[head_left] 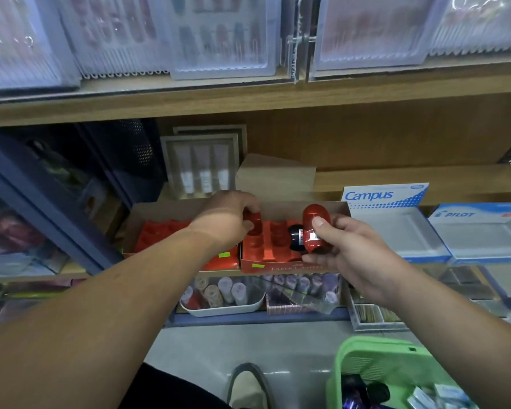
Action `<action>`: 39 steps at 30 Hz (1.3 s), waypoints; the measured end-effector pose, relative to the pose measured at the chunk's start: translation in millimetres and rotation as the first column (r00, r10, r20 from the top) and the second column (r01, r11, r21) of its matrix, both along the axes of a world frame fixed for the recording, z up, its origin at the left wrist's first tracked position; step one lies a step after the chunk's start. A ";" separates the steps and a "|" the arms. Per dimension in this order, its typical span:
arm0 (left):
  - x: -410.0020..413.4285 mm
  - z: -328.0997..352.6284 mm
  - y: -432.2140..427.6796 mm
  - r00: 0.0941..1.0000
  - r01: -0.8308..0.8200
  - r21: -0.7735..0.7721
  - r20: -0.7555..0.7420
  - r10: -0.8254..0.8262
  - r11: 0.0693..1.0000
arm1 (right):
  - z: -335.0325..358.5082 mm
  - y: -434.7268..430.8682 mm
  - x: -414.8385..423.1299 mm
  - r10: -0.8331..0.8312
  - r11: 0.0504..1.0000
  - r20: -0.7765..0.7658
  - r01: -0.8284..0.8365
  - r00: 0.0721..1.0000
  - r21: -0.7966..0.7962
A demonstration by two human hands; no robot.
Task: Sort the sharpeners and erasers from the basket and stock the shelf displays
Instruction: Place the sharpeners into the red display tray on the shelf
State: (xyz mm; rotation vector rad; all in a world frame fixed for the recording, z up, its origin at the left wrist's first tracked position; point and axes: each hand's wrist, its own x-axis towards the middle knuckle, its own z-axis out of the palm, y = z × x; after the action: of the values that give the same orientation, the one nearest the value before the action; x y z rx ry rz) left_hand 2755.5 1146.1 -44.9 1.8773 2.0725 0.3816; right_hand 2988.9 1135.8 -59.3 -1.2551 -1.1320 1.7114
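Two red sharpeners in hand, I note. Left grip (227, 219) is curled round the first sharpener (254, 221), low over the back row of the red display tray (266, 255), which sits at the front edge of the wooden shelf (381, 175). Right grip (348, 246) pinches the egg-shaped sharpener (314, 228) between thumb and fingers, over the tray's right end. One black sharpener (295, 234) stands in a tray slot between the two grips. Green basket (375, 358) is at lower right, beneath my right forearm, with small packets inside. Campus box (384, 196) lies just right of the tray.
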 end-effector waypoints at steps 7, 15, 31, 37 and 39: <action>13.4 27.8 -23.7 0.967 0.025 0.086 0.249 -0.046 0.996 | 13.1 -3.7 -14.0 -0.058 0.997 -0.183 0.048 0.981 -0.062; -18.9 37.0 -51.2 0.740 -0.112 -0.054 0.662 0.119 0.992 | 15.0 -6.0 -66.7 -0.040 0.997 -0.237 0.022 0.971 -0.076; -66.7 -9.4 -18.5 0.961 -0.202 0.074 0.210 0.183 0.977 | 6.8 -12.4 -79.1 -0.136 0.967 0.282 0.066 0.950 0.246; -63.5 -18.5 -16.6 0.963 -0.126 -0.026 0.237 0.128 0.992 | 1.8 -7.3 -98.8 -0.124 0.942 0.279 0.025 0.952 0.336; -67.5 -12.9 -20.5 0.967 -0.092 -0.001 0.241 0.089 0.996 | -1.1 -5.0 -107.5 -0.099 0.933 0.251 0.002 0.963 0.360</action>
State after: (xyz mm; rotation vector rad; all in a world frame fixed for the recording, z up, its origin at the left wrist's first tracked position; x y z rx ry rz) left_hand 2688.0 1125.7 -57.9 1.6533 1.9991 0.6116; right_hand 2881.4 1130.8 -60.5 -1.2899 -1.4780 1.2481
